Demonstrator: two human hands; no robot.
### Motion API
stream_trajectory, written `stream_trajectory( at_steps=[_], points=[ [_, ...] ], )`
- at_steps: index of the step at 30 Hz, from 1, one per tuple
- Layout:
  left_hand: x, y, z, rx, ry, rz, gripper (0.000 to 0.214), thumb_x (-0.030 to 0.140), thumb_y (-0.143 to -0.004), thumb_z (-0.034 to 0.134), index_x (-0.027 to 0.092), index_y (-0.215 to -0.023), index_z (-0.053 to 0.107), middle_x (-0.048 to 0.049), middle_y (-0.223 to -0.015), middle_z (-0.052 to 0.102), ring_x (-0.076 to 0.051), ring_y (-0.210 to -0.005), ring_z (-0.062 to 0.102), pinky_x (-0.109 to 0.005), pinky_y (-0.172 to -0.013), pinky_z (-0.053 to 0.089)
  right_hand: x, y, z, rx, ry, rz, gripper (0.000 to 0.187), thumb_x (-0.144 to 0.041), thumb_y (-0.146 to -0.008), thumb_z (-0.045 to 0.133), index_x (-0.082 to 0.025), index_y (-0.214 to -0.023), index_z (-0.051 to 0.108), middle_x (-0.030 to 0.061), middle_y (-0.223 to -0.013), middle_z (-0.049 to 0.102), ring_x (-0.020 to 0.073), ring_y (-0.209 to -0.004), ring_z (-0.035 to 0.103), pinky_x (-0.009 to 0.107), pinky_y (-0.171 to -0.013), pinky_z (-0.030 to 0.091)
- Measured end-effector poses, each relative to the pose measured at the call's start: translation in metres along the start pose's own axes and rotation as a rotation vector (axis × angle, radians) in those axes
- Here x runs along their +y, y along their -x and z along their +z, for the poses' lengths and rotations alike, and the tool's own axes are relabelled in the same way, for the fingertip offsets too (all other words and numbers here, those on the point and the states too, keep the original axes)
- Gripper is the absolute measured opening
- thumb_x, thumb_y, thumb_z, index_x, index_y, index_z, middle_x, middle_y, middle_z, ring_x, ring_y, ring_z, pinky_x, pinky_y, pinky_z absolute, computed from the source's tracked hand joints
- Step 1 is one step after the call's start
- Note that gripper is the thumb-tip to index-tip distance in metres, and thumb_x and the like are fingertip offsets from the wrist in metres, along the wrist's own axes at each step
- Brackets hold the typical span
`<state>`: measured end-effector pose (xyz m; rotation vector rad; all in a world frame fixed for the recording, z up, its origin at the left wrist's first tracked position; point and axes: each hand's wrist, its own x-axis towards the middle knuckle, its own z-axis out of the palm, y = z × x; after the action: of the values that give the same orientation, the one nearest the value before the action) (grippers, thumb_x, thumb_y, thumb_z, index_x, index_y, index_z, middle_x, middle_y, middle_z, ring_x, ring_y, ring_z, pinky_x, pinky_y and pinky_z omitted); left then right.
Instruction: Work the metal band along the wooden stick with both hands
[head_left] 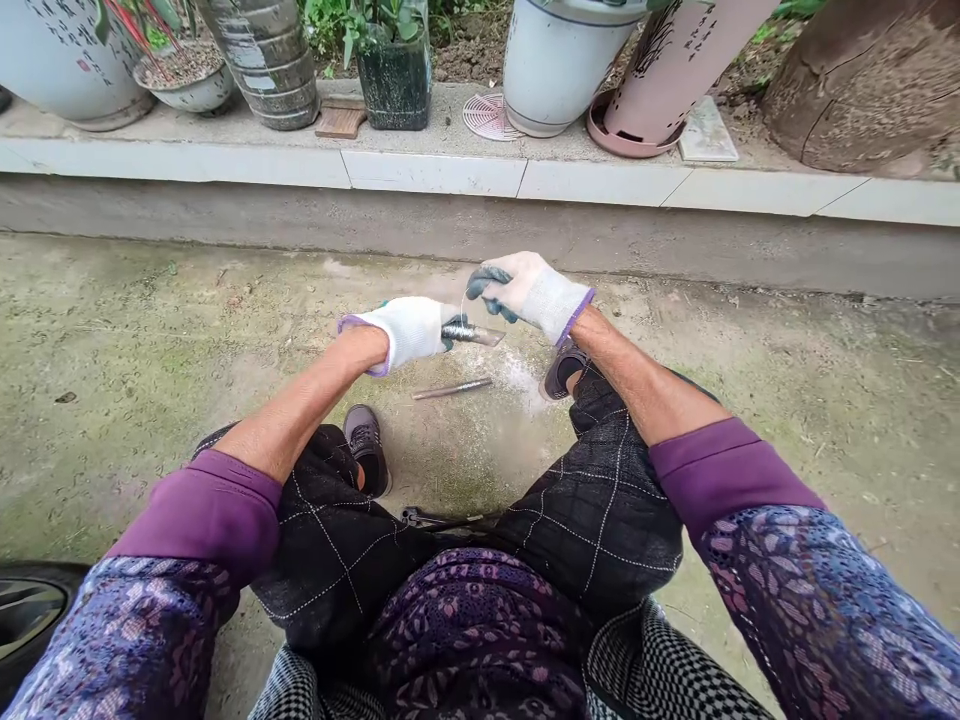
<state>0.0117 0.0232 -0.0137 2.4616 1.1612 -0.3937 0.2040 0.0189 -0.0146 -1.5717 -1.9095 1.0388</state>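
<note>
Both my hands wear white gloves with dark palms and purple cuffs. My left hand (420, 328) is closed around a short greyish stick-like piece (487, 337) whose slanted end points right. Thin silvery wire or thread is wound in coils (461, 331) around it near my fingers. From those coils a thin strand (463, 300) rises to my right hand (517, 288), whose fingers pinch it above and to the right. On the ground below lies a slim brownish rod (451, 389), with a dark, shiny wound-looking stretch at its right end.
White powdery specks (517, 375) lie on the mossy concrete between my shoes (366, 440). Ahead runs a low tiled ledge (435, 172) bearing several plant pots, among them a white pot (562, 70) and a pink pot (656, 80). A black wheel (37, 610) is at lower left.
</note>
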Motion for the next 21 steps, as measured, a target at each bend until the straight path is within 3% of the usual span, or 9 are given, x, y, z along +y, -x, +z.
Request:
stream_trajectory(
  at_steps=[2,5,9,12,15,18,21],
  points=[
    [0.003,0.006,-0.011,0.111,0.182,0.039,0.031,0.028,-0.077,0.063,0.021,-0.108,0.067,-0.0026,-0.084,0.067,-0.015,-0.071,0.059,-0.027,-0.065,0.044,0.005,-0.003,-0.002,0.029,-0.074,0.040,0.012,-0.015,-0.083,0.059,-0.012,-0.083,0.071,-0.0010,-0.057,0.057,0.0061,-0.045,0.045,0.021,-0.043,0.036],
    [0.001,0.014,-0.026,0.268,0.416,-0.023,0.037,0.029,-0.082,0.060,0.015,-0.117,0.061,-0.0059,-0.091,0.066,-0.012,-0.067,0.057,-0.025,-0.061,0.045,0.004,0.003,0.008,-0.050,-0.162,0.067,0.012,-0.016,-0.085,0.059,-0.012,-0.080,0.069,-0.0006,-0.056,0.057,0.0070,-0.045,0.047,0.021,-0.043,0.039],
    [-0.012,0.010,-0.028,0.373,0.307,-0.208,0.039,0.029,-0.084,0.058,0.014,-0.120,0.060,-0.0094,-0.091,0.067,-0.016,-0.071,0.061,-0.028,-0.064,0.047,-0.008,0.021,0.028,-0.216,-0.169,0.062,0.011,-0.017,-0.083,0.060,-0.015,-0.083,0.071,0.0009,-0.059,0.063,0.0092,-0.047,0.050,0.022,-0.043,0.041],
    [-0.020,0.000,-0.015,0.288,0.023,-0.274,0.038,0.029,-0.082,0.058,0.017,-0.118,0.063,-0.0108,-0.089,0.069,-0.023,-0.082,0.066,-0.031,-0.070,0.047,-0.015,0.026,0.028,-0.234,-0.156,0.045,0.012,-0.021,-0.082,0.064,-0.017,-0.087,0.074,0.0017,-0.061,0.065,0.0099,-0.047,0.050,0.023,-0.042,0.040],
    [-0.019,-0.007,-0.002,0.097,-0.114,-0.186,0.037,0.027,-0.080,0.058,0.020,-0.115,0.067,-0.0099,-0.085,0.070,-0.025,-0.083,0.067,-0.032,-0.069,0.045,-0.015,0.017,0.014,-0.129,-0.110,0.008,0.014,-0.019,-0.081,0.063,-0.014,-0.087,0.074,0.0000,-0.057,0.062,0.0075,-0.045,0.046,0.021,-0.042,0.038],
    [-0.010,-0.005,0.000,0.069,-0.007,-0.013,0.039,0.028,-0.076,0.061,0.021,-0.114,0.067,-0.0064,-0.084,0.070,-0.021,-0.076,0.064,-0.030,-0.066,0.044,-0.007,0.003,0.001,-0.031,-0.103,-0.015,0.013,-0.016,-0.081,0.060,-0.011,-0.081,0.072,-0.0017,-0.055,0.057,0.0053,-0.045,0.044,0.019,-0.042,0.036],
    [-0.001,0.005,-0.010,0.188,0.235,0.055,0.039,0.026,-0.075,0.063,0.018,-0.112,0.066,-0.0031,-0.085,0.068,-0.015,-0.071,0.059,-0.026,-0.064,0.044,0.002,-0.004,-0.001,0.005,-0.186,-0.006,0.012,-0.017,-0.082,0.059,-0.011,-0.077,0.069,-0.0015,-0.055,0.057,0.0054,-0.044,0.044,0.019,-0.041,0.037]
  ],
)
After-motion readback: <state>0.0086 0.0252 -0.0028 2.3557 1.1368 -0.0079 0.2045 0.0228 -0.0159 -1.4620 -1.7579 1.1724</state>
